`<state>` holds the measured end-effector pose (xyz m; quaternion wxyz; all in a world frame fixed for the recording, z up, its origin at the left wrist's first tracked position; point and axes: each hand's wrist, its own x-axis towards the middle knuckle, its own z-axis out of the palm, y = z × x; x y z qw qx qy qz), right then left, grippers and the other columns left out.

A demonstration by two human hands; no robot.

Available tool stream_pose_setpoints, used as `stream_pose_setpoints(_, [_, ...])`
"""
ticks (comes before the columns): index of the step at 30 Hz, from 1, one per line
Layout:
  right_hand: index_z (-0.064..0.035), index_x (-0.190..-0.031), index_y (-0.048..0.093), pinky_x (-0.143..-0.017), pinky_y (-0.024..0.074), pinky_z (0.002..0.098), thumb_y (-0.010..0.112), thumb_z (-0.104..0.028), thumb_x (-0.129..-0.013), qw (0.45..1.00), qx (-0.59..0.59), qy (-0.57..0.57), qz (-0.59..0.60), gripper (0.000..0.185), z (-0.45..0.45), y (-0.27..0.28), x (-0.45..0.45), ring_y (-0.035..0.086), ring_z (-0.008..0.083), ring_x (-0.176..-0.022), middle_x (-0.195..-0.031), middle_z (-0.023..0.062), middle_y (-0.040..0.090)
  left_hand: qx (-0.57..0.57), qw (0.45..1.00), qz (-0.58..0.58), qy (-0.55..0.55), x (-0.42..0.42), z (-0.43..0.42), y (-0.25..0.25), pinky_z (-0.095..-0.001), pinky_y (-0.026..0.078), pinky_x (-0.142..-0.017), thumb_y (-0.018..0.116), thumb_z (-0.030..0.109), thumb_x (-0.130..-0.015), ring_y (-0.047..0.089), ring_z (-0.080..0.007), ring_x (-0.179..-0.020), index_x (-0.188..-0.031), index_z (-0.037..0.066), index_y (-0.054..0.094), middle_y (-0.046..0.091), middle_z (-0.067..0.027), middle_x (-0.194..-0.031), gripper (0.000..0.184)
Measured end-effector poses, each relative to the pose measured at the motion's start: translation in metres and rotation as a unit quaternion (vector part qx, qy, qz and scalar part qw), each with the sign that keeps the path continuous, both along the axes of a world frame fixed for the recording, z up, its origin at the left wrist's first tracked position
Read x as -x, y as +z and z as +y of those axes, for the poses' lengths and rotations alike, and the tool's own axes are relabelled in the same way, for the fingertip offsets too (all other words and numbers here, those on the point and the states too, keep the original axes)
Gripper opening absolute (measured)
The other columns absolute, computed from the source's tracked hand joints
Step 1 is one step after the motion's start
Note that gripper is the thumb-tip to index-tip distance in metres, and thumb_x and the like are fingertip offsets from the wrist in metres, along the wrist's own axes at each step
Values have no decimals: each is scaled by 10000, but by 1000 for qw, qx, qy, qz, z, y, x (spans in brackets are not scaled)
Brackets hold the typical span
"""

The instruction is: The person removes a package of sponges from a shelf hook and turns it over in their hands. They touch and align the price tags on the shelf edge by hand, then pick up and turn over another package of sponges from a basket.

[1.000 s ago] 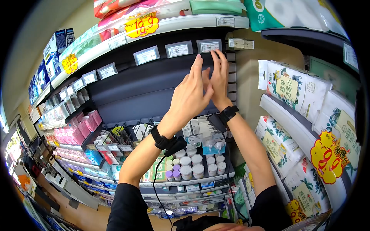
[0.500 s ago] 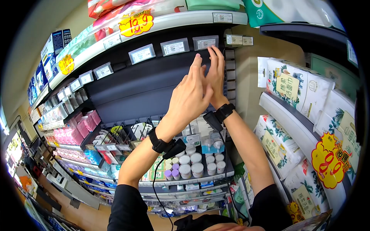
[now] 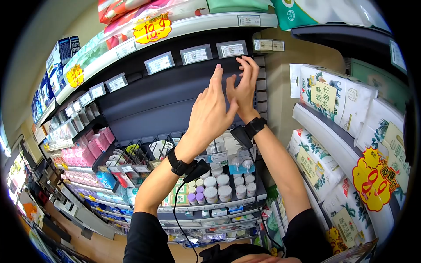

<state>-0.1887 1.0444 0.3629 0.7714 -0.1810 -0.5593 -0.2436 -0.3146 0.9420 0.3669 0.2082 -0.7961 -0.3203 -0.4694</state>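
My left hand [image 3: 210, 109] is raised with fingers stretched upward and thumb apart, holding nothing. Just to its right, my right hand [image 3: 244, 87] has its fingers spread and slightly bent, also with nothing in it. Its fingertips are just below a price tag [image 3: 231, 49] on the dark shelf. Two more tags, one in the middle [image 3: 196, 55] and one further left [image 3: 159, 63], hang along the same row. Behind both hands is the dark back panel [image 3: 144, 105]. Each wrist wears a black strap with a small device and a cable.
White-lidded jars [image 3: 218, 188] stand on a lower shelf below my hands. Packs of face towels [image 3: 324, 97] fill the shelves on the right, with a yellow price sign [image 3: 372, 179]. Large packages lie on the upper shelf [image 3: 193, 25]. Pink packs [image 3: 83, 151] are at left.
My hands have separated slightly, the left one moving a little left and down. The fingers of my right hand are more bent and its thumb now shows. The view has shifted slightly.
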Motion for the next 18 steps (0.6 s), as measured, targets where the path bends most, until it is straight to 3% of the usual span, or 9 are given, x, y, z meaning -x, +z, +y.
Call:
stream_pose_setpoints(4, [7,-1444,395,-848,486,377,555,41,-814,999,-8,1,37,651,3,4,-9,527,269,-964,-1267,190,470,-18,1000,-6,-12,-1,-2,-4,-476,530,-850,690,186,-876,666,-459,-939,-1546,-18,204,645,-332,-1099,853])
stream_pose_setpoints(7, [-3,-1506,307,-751,475,329,557,52,-823,981,30,114,154,730,5,13,-17,500,187,-829,-1195,139,479,26,1000,-10,3,1,-7,-4,-471,535,-869,676,185,-889,665,-442,-990,-1566,31,198,650,-319,-1076,843])
stream_pose_setpoints(10, [-18,-1526,289,-726,480,315,553,56,-831,973,53,114,193,747,6,21,-31,508,185,-802,-1205,144,481,24,1000,-5,16,3,-6,-7,-479,533,-877,668,191,-894,666,-437,-999,-1567,31,189,652,-318,-1071,841])
stream_pose_setpoints(15, [-29,-1495,375,-714,494,317,555,52,-821,972,68,89,207,702,14,23,-43,524,205,-803,-1218,159,500,43,999,2,26,5,-6,-10,-483,534,-889,654,190,-898,669,-428,-1014,-1559,15,187,621,-330,-1182,828])
stream_pose_setpoints(18, [-76,-1489,411,-680,495,282,566,54,-853,974,63,70,205,668,20,22,-44,584,161,-821,-1262,131,529,31,999,8,28,7,-4,-13,-478,540,-882,648,187,-900,674,-420,-1011,-1556,9,188,606,-331,-1222,822])
